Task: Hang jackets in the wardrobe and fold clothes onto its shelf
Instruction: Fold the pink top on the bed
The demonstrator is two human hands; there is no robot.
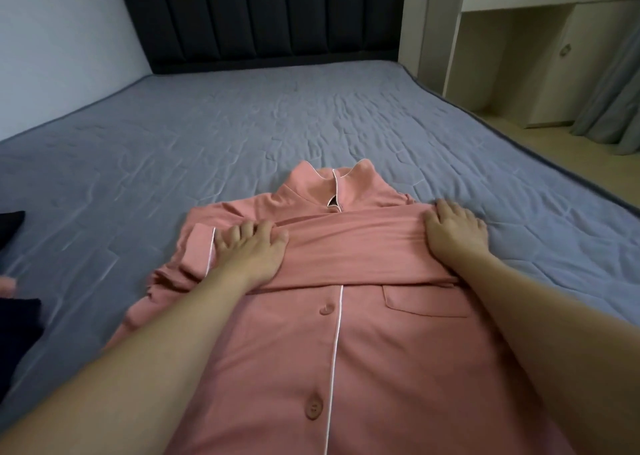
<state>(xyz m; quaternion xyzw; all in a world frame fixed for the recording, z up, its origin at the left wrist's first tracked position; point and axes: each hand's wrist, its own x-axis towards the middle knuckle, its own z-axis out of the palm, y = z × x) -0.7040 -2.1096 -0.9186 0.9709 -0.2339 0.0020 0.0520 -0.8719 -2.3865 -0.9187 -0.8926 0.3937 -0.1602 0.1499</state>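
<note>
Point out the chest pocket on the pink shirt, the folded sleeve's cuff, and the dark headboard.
chest pocket (424, 300), head view, middle of the pocket's front panel.
sleeve cuff (201, 247), head view, pink cuff band left of its white piping.
headboard (263, 15), head view, middle of a padded vertical panel.

Dim soft light, wide-angle warping, slight blur

Grey-sheeted bed (242, 115), dark padded headboard (263, 15), cream cabinets (519, 56), grey curtain (613, 91) right.

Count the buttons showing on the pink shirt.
2: one button just below the folded sleeve, one lower on the pink shirt. The sleeve may hide more.
</note>
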